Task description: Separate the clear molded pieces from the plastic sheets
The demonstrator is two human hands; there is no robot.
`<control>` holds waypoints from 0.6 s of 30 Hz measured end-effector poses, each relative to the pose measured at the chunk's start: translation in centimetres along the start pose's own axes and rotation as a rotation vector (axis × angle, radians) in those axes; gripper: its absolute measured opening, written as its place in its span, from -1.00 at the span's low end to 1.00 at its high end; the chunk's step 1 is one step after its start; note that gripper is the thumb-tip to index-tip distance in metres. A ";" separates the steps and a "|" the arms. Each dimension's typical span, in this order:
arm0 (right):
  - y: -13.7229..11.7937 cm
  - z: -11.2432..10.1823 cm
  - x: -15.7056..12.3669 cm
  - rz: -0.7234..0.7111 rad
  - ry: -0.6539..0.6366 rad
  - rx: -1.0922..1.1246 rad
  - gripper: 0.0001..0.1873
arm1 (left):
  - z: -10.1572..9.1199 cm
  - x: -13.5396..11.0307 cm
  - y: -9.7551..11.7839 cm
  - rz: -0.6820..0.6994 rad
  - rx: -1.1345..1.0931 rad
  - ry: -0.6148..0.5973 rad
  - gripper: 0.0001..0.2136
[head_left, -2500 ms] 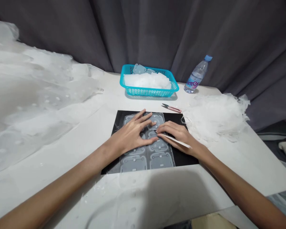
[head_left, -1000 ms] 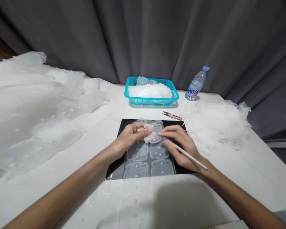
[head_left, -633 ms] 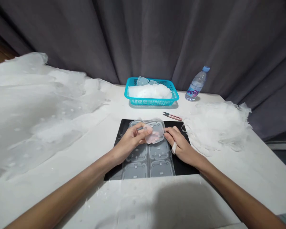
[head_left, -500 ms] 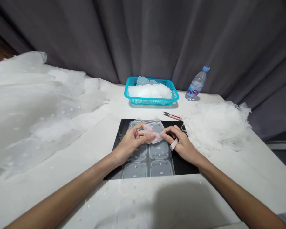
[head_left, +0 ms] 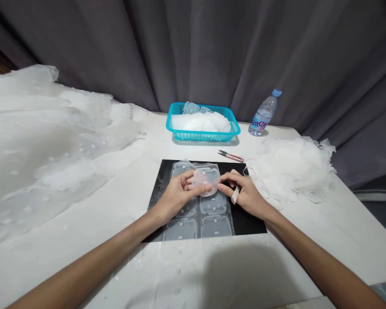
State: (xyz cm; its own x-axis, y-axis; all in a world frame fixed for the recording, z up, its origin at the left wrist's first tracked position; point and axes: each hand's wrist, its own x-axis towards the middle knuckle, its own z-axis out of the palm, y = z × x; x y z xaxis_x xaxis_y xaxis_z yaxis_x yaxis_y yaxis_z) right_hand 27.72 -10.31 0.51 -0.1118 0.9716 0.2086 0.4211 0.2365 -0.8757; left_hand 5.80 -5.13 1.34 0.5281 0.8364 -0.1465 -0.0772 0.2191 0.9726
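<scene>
My left hand (head_left: 179, 193) is closed on a small translucent, round-cornered plastic piece (head_left: 206, 177), with its thumb on the front lower edge and its fingers behind. My right hand (head_left: 244, 191) pinches at the right edge of the same piece; a pale wrap (head_left: 235, 195) circles one of its fingers. Below the hands, a clear sheet with several similar moulded shapes (head_left: 216, 226) lies over a black board (head_left: 249, 223). The hands hide part of that sheet.
Behind the board stands a turquoise basket (head_left: 206, 136) holding white pieces. Pink-handled thread snips (head_left: 233, 156) lie before it, with a water bottle (head_left: 263, 116) to the right. A white translucent heap (head_left: 296, 169) sits at right, and a large pile of clear sheets (head_left: 51, 150) at left.
The piece has turned slightly in my hands and now faces me more squarely. My right fingers have stayed at its right edge. The whole view has shifted a little.
</scene>
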 end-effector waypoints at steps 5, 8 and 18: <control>-0.2 -0.2 0.0 -0.006 -0.020 0.010 -0.77 | 0.0 0.0 -0.1 0.002 -0.039 0.044 -0.59; -0.2 -0.1 0.0 -0.009 -0.009 0.026 -0.78 | 0.0 0.0 0.0 -0.010 -0.066 0.046 -0.59; -0.4 0.0 0.2 0.017 0.034 0.043 -0.77 | -0.1 0.1 0.4 -0.041 -0.039 0.013 -0.58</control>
State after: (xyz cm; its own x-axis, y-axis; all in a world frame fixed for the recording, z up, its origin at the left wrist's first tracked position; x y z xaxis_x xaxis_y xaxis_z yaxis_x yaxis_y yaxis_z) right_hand 27.54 -10.24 0.88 -0.0737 0.9754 0.2076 0.3831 0.2198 -0.8972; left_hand 5.74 -4.93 1.66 0.5203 0.8327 -0.1892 -0.0883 0.2728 0.9580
